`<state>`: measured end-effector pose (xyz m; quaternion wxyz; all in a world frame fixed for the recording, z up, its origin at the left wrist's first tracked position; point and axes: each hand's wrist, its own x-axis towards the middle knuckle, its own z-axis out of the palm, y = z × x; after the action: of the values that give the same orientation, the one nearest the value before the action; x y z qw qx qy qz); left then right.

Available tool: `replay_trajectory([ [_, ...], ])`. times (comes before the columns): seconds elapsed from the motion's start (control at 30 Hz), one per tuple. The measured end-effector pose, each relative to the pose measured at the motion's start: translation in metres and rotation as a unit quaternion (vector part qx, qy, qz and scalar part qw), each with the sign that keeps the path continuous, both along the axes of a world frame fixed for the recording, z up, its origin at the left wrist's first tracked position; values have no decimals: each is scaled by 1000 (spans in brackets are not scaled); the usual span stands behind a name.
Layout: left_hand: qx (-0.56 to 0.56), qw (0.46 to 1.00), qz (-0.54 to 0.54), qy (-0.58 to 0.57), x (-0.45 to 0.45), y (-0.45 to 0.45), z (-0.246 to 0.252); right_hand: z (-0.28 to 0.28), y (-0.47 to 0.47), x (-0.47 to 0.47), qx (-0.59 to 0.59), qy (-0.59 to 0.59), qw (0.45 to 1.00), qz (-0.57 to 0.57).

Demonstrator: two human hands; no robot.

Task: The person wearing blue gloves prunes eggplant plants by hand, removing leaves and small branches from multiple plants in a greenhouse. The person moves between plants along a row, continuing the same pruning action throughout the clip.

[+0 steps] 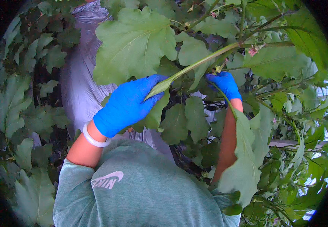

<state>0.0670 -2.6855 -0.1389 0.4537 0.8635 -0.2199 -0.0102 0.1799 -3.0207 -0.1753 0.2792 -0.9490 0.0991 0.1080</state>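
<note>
My left hand [129,103], in a blue glove, grips a large green leaf of an eggplant plant near its base, with the leaf's thick pale stalk [203,61] running up to the right. My right hand [225,85], also gloved in blue, is in among the stems below that stalk. Its fingertips are partly hidden, beside a small green calyx [217,69], and a thin stalk passes by them to a long drooping leaf [242,159] over my right forearm. What the right fingers hold cannot be made out.
Broad leaves [135,45] spread above my left hand. Plastic sheeting [78,85] covers the ground at the left of centre, with dark foliage [13,105] beyond it. Pink flowers [253,51] and branching stems [266,28] stand at the upper right.
</note>
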Motion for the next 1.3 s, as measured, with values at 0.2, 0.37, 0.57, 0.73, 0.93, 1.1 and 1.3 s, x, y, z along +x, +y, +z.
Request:
replay_trajectory([
  [0.2, -16, 1000, 11, 11, -4, 1, 1, -22, -10, -5, 204, -33, 978, -42],
  [0.37, -22, 1000, 11, -16, 1, 2, -3, -100, -7, -13, 641, -124, 715, -248],
  [0.57, 3, 999, -33, 20, 14, 5, 12, -153, 43, -58, 729, -70, 555, -393],
  [0.73, 6, 992, -114, 51, 21, 1, 21, -39, 69, -102, 477, -184, 849, -134],
  [0.93, 26, 960, -277, 32, 22, -9, 8, 112, 62, -96, 442, -477, 752, -108],
  [1.1, -111, 814, -482, 304, 88, -22, 54, 162, 46, -73, 481, -415, 767, -93],
  [1.3, -224, 856, -356, 301, 187, -92, 111, 161, 57, -66, 376, -445, 809, -83],
])
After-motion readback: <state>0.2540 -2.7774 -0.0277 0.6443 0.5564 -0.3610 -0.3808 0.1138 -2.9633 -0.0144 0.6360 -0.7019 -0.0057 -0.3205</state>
